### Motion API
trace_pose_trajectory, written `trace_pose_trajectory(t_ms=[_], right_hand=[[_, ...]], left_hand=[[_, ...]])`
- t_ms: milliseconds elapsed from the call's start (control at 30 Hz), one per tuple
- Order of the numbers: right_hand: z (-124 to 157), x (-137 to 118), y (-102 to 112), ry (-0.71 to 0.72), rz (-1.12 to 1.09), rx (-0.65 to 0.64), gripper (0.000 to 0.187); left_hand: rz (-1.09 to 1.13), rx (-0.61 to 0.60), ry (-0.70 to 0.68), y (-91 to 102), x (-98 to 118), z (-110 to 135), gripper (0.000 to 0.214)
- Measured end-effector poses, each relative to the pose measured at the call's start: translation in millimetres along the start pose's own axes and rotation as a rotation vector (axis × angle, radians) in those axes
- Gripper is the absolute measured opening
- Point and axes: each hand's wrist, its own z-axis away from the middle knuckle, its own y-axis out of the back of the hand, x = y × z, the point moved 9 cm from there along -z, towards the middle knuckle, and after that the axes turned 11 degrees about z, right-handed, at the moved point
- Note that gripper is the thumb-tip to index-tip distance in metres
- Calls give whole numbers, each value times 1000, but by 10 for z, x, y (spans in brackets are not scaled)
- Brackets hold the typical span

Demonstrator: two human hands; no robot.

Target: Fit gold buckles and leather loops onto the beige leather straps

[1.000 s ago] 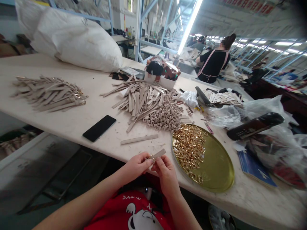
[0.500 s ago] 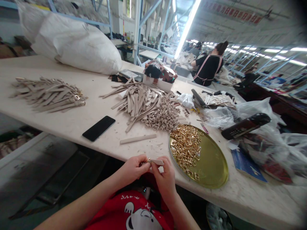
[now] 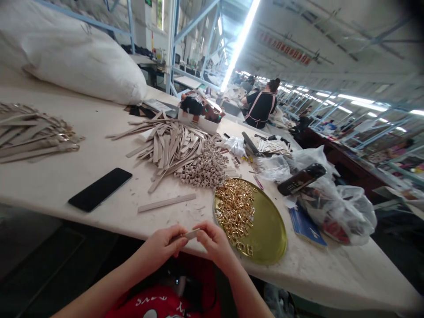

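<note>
A short beige strap [image 3: 191, 234] stretches between my two hands, just off the table's front edge. My left hand [image 3: 164, 244] is closed round one end, and its fingers hide most of that part. With thumb and fingertips my right hand [image 3: 212, 242] pinches the other end. Whether a buckle sits on the strap cannot be made out now. Beyond the hands a single beige strip [image 3: 167, 203] lies flat on the table. To the right, a round gold tray [image 3: 270, 229] bears a heap of small gold buckles [image 3: 234, 207].
Behind lie a pile of small beige loops [image 3: 203, 165] and many loose strips [image 3: 165, 143]. A black phone [image 3: 101, 189] and a strap bundle [image 3: 29, 132] are at left. Right of the tray are a blue booklet [image 3: 306, 224] and plastic bags [image 3: 351, 212]. A co-worker [image 3: 261, 106] stands farther back.
My view has shifted, so the table's things appear farther left. The gold piece visible by my left fingers before is now hidden. My right hand has moved to the strap's far end.
</note>
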Motion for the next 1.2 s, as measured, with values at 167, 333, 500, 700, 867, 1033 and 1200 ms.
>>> trace_pose_trajectory(t_ms=[167, 333, 500, 700, 867, 1033, 1200], right_hand=[[-564, 313, 764, -22, 521, 340, 20], [-1233, 367, 724, -13, 843, 334, 13], [-1545, 497, 550, -69, 954, 323, 8], [-1477, 509, 526, -34, 944, 305, 3], [-1359, 415, 492, 13, 832, 314, 9], [-1127, 295, 505, 11, 603, 342, 18], [-773, 141, 101, -71, 20, 137, 36]], left_hand=[[-3, 150, 43, 187, -89, -166, 32], [77, 150, 52, 209, -191, -327, 34], [104, 169, 64, 290, -278, -365, 36], [124, 207, 40, 328, -273, -351, 32], [117, 226, -3, 334, -199, -268, 34], [108, 297, -28, 412, -171, -143, 34], [139, 375, -103, 478, 24, -84, 33]])
